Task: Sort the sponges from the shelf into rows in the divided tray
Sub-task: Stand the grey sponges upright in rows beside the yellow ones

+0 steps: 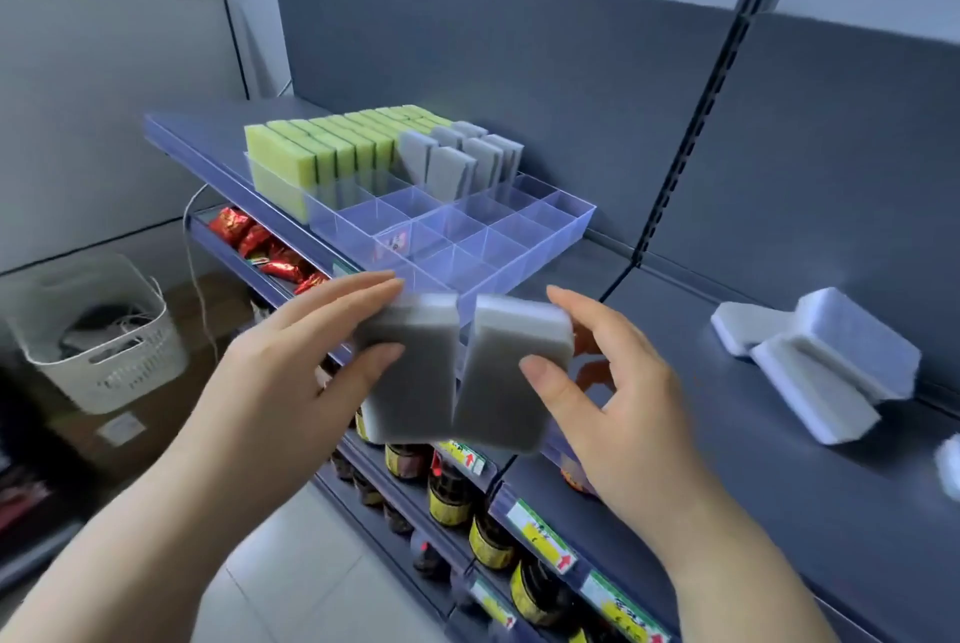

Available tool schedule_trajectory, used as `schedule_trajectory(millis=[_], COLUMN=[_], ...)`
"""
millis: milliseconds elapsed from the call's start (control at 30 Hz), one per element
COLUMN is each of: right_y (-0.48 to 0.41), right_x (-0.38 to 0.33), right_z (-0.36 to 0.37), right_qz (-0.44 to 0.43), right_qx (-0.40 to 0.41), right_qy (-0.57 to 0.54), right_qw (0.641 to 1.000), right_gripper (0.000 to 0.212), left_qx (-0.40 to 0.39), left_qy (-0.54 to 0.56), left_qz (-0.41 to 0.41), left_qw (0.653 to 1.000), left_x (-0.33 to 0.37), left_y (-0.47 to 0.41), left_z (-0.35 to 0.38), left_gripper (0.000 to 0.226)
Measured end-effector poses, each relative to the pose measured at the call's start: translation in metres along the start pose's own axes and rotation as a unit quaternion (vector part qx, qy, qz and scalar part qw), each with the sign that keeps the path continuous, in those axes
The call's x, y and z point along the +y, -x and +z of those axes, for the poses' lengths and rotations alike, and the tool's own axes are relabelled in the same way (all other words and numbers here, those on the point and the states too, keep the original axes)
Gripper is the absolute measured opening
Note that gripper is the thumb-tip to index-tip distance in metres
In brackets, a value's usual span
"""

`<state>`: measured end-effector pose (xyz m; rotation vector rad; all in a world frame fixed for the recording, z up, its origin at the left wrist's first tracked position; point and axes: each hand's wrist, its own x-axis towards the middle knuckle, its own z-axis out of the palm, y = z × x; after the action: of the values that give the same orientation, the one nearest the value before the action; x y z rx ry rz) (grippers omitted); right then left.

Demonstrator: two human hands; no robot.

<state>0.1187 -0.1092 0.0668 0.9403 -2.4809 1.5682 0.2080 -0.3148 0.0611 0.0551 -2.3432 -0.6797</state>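
Each of my hands holds a grey sponge in front of the shelf edge. My left hand (306, 356) grips the left grey sponge (415, 372); my right hand (613, 398) grips the right grey sponge (514, 372). The two sponges sit side by side, almost touching. Behind them on the shelf lies the clear divided tray (566, 237). Its left row holds upright yellow-green sponges (311, 159), and the row beside it holds several upright grey sponges (457, 164). The near compartments hold nothing. A few loose pale sponges (821, 361) lie on the shelf at right.
The dark shelf (727, 460) has a back panel close behind the tray. Lower shelves hold red snack packs (265, 247) and dark jars (447, 497) with price tags. A white basket (104, 335) stands on the floor at left.
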Motion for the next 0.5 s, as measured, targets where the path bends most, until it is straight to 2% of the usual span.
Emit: schedule_trajectory(millis=[167, 267, 500], right_y=[-0.066, -0.111, -0.201], right_x=[0.013, 0.022, 0.024], right_z=[-0.002, -0.001, 0.007], right_qz=[0.021, 0.025, 0.021], right_qx=[0.053, 0.065, 0.118], right_qy=[-0.076, -0.106, -0.095], right_qw=[0.995, 0.992, 0.988], right_gripper=[0.034, 0.035, 0.033], left_qx=[0.061, 0.081, 0.066], left_qy=[0.102, 0.127, 0.116], left_qz=[-0.018, -0.008, 0.018], left_qw=[0.993, 0.989, 0.991], left_x=[-0.037, -0.059, -0.120], left_y=[-0.053, -0.094, -0.168], left_z=[0.012, 0.023, 0.020], left_gripper=[0.034, 0.041, 0.039])
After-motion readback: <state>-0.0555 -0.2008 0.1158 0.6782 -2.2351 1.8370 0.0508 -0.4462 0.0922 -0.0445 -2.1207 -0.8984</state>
